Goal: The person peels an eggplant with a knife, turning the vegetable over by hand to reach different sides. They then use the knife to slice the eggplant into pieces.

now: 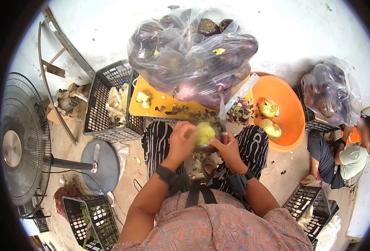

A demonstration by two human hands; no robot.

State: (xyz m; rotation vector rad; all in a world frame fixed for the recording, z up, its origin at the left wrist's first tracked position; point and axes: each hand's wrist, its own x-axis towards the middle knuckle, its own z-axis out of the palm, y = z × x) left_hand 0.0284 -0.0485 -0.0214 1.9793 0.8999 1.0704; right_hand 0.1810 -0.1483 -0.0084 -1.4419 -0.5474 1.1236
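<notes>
My right hand (228,150) is closed round the handle of a small knife (223,117), its blade pointing up and away from me. The right thumb presses on a partly peeled eggplant (205,134), pale yellow-green on top with dark skin below, between my knees. Against its left side is my left hand (182,141), fingers curled and smeared by motion; its grip cannot be made out. Beyond both hands, peel scraps (193,113) lie along a yellow board (151,108), under a clear plastic bag of dark eggplants (172,62). A broad-bladed knife (244,90) rests at the board's right.
An orange basin (294,134) at right holds peeled eggplants (270,128). Black crates (109,90) stand left and lower left (78,205). A standing fan (24,142) fills the far left. Another person (350,159) sits at right near a second bag of eggplants (329,92).
</notes>
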